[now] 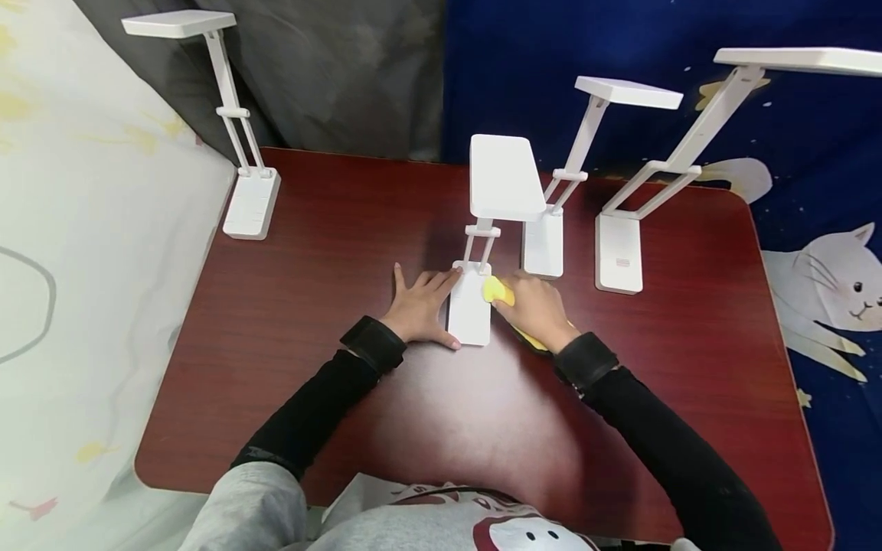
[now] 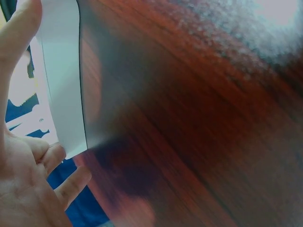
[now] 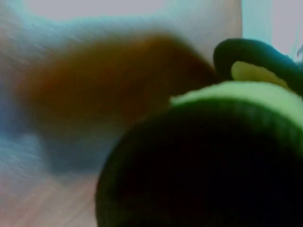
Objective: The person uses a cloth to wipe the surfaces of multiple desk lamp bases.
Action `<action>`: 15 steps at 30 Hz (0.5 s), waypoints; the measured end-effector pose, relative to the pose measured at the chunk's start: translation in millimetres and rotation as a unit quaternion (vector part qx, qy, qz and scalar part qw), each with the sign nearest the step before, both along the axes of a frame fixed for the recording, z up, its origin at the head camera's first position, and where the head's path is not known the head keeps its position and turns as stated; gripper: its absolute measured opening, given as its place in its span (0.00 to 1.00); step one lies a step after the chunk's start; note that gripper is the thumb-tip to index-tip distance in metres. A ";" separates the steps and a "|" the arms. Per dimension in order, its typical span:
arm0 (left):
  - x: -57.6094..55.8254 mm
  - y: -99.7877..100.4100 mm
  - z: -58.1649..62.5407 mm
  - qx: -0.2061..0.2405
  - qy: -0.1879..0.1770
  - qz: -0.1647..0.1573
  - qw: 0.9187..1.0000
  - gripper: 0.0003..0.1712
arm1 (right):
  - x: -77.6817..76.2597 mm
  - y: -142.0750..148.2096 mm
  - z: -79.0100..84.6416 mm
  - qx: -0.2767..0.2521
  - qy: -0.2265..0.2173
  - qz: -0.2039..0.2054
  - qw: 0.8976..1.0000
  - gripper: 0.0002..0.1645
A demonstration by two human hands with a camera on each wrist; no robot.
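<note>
A white desk lamp (image 1: 471, 310) stands near the middle of the table, its flat head tilted above its base. My left hand (image 1: 418, 308) spans the left side of the base, thumb at the near corner and forefinger at the far one, the other fingers spread. The left wrist view shows the same hand (image 2: 28, 175) at the edge of the white base (image 2: 64, 80). My right hand (image 1: 537, 308) grips a yellow cloth (image 1: 498, 291) with a dark side, pressed against the base's right edge. Close up in the right wrist view, the cloth (image 3: 255, 92) looks dark and blurred.
Two more white lamps stand to the right, one lamp (image 1: 544, 241) close behind my right hand, another lamp (image 1: 619, 256) farther right. A further lamp (image 1: 251, 203) is at the back left. The reddish-brown table (image 1: 317, 252) has rounded corners; curtains hang behind it.
</note>
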State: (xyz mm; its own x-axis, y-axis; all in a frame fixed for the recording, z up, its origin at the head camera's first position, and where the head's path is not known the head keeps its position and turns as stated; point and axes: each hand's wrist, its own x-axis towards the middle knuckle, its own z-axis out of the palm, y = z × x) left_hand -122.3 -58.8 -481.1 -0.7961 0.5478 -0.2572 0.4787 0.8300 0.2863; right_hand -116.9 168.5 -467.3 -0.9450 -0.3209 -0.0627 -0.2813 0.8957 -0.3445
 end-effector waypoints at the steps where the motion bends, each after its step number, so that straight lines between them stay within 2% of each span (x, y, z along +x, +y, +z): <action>1: -0.2 -0.3 0.2 0.003 0.002 -0.001 1.000 0.75 | 4.2 0.5 0.1 -0.001 0.003 0.007 1.000 0.21; 8: 0.0 0.3 3.2 0.004 -0.005 -0.003 1.000 0.76 | 36.4 4.3 0.6 -0.023 0.009 0.068 0.997 0.22; 15: -0.5 -0.4 4.3 -0.009 -0.005 -0.008 1.000 0.76 | 64.5 9.4 0.9 -0.064 -0.010 0.130 0.989 0.18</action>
